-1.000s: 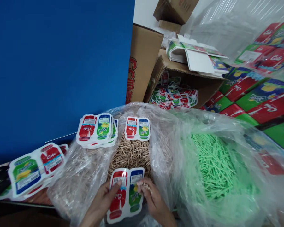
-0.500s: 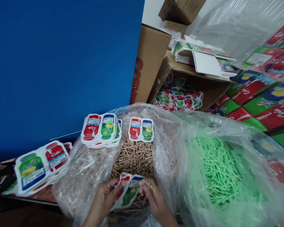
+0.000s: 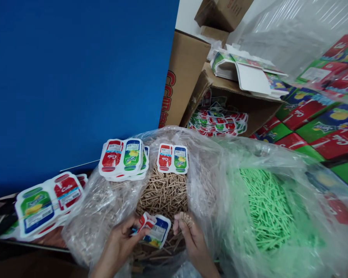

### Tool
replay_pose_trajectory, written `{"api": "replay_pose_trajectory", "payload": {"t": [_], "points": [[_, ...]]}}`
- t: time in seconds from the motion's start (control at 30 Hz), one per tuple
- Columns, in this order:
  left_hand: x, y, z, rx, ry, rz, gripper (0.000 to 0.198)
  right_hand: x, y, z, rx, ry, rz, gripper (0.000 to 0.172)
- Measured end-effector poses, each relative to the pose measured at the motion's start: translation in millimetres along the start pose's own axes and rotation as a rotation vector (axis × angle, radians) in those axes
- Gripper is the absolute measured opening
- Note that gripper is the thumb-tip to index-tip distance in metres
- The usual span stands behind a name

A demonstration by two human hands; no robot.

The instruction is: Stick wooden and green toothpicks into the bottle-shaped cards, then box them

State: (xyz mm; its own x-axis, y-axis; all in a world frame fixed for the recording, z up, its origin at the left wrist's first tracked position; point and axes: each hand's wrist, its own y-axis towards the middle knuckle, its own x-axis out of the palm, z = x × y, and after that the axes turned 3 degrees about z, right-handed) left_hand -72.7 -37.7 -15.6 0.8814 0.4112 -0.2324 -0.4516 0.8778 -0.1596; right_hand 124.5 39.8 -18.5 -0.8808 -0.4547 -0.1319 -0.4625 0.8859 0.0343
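Note:
My left hand [image 3: 124,237] pinches the red end of a printed Cola and Sprite packet [image 3: 159,231], which is bent at that end, over the bag of brown sticks. To its right, my right hand [image 3: 188,231], fingers curled, holds a small bunch of brown sticks [image 3: 186,219] and is apart from the packet. Below and behind both hands lie loose brown sticks [image 3: 165,191] in a clear plastic bag [image 3: 205,181]. One flat packet [image 3: 173,158] rests on top of the sticks, and a stack of packets [image 3: 123,159] sits left of it.
More packets [image 3: 49,204] lie at the left beside a blue panel [image 3: 75,85]. Green sticks [image 3: 268,208] fill another plastic bag on the right. Behind are an open carton [image 3: 201,87] of packets and stacked printed boxes [image 3: 321,119].
My left hand has moved slightly left with the packet, which is now bent and turned. My right hand has come away from the packet, still holding its sticks.

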Motion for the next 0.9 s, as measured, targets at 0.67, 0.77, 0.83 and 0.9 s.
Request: {"api": "replay_pose_trajectory", "payload": {"t": [0.67,0.77,0.83,0.9], "points": [[1.1,2,4,-0.022,-0.017,0.000,0.021,-1,-1,2,-0.080,0.020,-0.046,0.021],[3.2,3,10,-0.030,-0.038,0.015,0.020,0,0,0,-0.093,0.009,-0.050,0.021],[4.1,4,10,-0.032,-0.044,0.006,0.018,0,1,-2,-0.108,0.006,-0.047,0.021],[4.0,4,6,-0.025,-0.033,0.001,0.018,0,3,-3,-0.114,0.007,-0.043,0.022]]}}
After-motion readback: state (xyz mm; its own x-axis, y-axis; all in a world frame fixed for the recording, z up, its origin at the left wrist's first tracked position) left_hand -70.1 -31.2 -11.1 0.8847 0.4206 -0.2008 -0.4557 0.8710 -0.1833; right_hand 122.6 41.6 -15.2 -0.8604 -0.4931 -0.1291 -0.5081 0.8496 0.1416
